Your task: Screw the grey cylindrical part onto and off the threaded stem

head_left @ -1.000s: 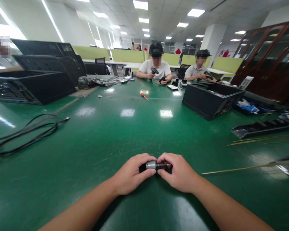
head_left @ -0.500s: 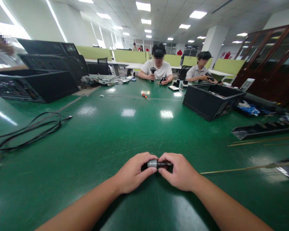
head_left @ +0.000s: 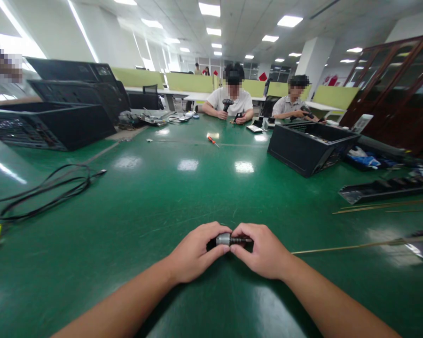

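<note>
Low over the green table, my left hand (head_left: 196,253) pinches a small silver metal cylinder with a dark ribbed shaft (head_left: 223,239) between thumb and fingers. From the other side my right hand (head_left: 262,250) curls around the shaft end, its thumb and fingertips closed at the point where shaft and cylinder meet. The piece lies sideways, with the shaft pointing right. Its left end is partly hidden inside my left hand. Both hands are closed, and their fingertips nearly touch each other.
Black cables (head_left: 61,188) lie at left near an open computer case (head_left: 81,124). Another case (head_left: 299,152) stands right, above thin brass rods (head_left: 359,246) and a black metal bracket (head_left: 380,190). A red screwdriver (head_left: 213,141) lies mid-table. Across sits a person holding a power drill (head_left: 227,103).
My hands and the metal piece hold almost the same position. Across the table, the person's power drill has tilted and shifted slightly to the right.
</note>
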Demonstrator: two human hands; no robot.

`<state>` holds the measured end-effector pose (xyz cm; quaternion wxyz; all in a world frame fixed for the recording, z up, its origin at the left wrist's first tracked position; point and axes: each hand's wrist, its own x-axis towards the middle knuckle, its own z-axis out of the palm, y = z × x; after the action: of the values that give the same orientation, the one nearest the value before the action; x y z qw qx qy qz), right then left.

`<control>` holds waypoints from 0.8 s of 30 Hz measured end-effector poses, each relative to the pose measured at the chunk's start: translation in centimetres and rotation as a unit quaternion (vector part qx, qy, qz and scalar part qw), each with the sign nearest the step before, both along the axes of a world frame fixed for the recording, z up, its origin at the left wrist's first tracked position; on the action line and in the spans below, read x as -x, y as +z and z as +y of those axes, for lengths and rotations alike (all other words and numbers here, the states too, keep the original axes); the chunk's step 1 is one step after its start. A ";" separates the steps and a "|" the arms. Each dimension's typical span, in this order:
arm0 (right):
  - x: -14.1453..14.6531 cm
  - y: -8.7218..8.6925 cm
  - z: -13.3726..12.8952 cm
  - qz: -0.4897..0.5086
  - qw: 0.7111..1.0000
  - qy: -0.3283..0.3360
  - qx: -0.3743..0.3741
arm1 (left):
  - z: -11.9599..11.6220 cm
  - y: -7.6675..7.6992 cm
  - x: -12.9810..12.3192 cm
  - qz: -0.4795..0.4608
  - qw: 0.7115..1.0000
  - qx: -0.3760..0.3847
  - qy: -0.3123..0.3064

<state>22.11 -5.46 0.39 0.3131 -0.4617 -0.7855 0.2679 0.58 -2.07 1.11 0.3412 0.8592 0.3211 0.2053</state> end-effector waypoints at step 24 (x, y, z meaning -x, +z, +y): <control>-0.3 0.3 0.1 -0.023 1.000 0.015 0.004 | -0.1 0.0 0.0 0.014 1.000 -0.017 -0.003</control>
<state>22.41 -5.32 0.68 0.2889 -0.4574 -0.7982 0.2651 0.59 -2.13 1.08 0.3228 0.8687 0.3194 0.1979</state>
